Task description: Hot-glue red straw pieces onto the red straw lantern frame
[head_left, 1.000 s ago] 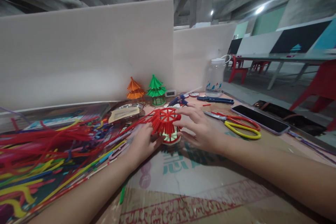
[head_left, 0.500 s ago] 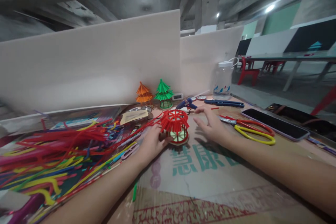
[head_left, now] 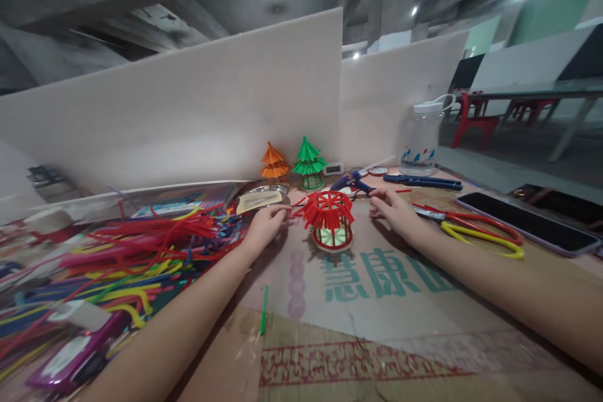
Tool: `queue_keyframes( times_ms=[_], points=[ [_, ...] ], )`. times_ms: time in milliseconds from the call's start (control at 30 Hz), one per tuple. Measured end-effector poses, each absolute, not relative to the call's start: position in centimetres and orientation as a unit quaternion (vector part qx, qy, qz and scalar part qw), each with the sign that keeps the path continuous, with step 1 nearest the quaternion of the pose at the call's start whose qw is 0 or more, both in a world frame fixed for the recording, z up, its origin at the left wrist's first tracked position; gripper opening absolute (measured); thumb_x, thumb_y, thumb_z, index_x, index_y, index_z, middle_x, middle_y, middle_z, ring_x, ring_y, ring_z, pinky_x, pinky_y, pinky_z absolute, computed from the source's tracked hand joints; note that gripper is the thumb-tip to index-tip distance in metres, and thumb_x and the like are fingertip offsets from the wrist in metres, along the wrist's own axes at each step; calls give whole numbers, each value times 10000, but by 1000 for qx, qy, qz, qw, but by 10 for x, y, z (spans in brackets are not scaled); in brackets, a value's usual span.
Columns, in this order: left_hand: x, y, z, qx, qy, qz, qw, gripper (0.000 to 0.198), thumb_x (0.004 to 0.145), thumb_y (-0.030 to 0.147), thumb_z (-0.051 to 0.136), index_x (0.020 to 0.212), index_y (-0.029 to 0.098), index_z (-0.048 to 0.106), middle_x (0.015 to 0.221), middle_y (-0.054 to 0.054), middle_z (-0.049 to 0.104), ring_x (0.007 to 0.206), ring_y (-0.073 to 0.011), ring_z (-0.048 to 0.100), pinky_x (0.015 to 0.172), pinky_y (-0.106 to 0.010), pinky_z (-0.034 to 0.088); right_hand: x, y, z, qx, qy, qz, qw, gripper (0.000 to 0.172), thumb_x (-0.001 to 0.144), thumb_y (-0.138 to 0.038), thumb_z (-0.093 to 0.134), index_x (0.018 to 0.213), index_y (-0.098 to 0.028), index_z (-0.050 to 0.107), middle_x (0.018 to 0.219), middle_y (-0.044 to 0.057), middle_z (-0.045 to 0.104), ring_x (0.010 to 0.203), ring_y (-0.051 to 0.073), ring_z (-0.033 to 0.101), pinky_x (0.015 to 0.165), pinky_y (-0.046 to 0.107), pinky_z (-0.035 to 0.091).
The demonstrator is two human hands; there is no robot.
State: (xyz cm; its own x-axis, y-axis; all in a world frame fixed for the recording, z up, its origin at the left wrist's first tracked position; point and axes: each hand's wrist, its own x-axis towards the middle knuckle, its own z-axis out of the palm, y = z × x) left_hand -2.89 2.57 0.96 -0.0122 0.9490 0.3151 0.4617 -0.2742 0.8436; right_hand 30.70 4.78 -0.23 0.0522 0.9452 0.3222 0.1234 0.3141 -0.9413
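Note:
A small red pavilion model [head_left: 328, 220] with a fringed roof and round base stands upright on the table between the hands. My left hand [head_left: 269, 226] is to its left, fingers closed around the end of a thin red strip [head_left: 298, 204]. To the right of the model, my right hand [head_left: 393, 213] touches neither it nor the scissors; its fingers are near the blue glue gun [head_left: 353, 182], and whether they pinch anything is too small to tell. Behind stand an orange tower [head_left: 274, 163] and a green tower [head_left: 308, 163].
Colourful strips [head_left: 151, 245] cover the left side, by a purple device [head_left: 82, 352]. A metal dish [head_left: 264, 196] sits behind my left hand. Scissors [head_left: 480, 229], a phone [head_left: 525, 223], a blue cutter [head_left: 421, 182] and a bottle [head_left: 419, 138] are on the right.
My left hand has let go of the red model and moved left to the thin red strips. The right hand's fingers have drawn closer together. The view has turned slightly left.

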Motion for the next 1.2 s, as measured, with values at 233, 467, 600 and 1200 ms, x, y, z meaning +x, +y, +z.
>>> queue_keyframes(
  times_ms=[233,467,600,1200],
  points=[
    [-37,30,13,634,555,452,293,368,731,331,668,1046,149,725,634,5,692,562,-155,628,534,-235,452,304,42,2,-460,-592,372,548,382,753,-511,700,967,-214,591,850,7,617,694,160,634,682,334,574],
    [-49,36,25,612,562,468,300,369,737,514,648,907,187,670,502,84,470,410,-106,421,452,-231,303,305,50,-5,-459,-592,365,553,369,753,-526,692,937,-226,581,847,0,628,664,151,628,650,321,555],
    [-51,32,34,617,569,472,270,308,669,467,692,610,212,531,568,27,576,507,-128,525,507,-240,370,306,50,-5,-458,-595,364,552,360,750,-519,697,917,-222,582,839,3,629,662,151,624,654,325,560],
    [-42,2,71,753,582,291,99,350,822,509,564,792,203,733,729,-10,697,694,-197,613,634,-282,398,305,47,-3,-466,-616,359,524,238,791,-390,658,934,-213,587,861,16,628,724,164,631,692,336,566]
  ],
)
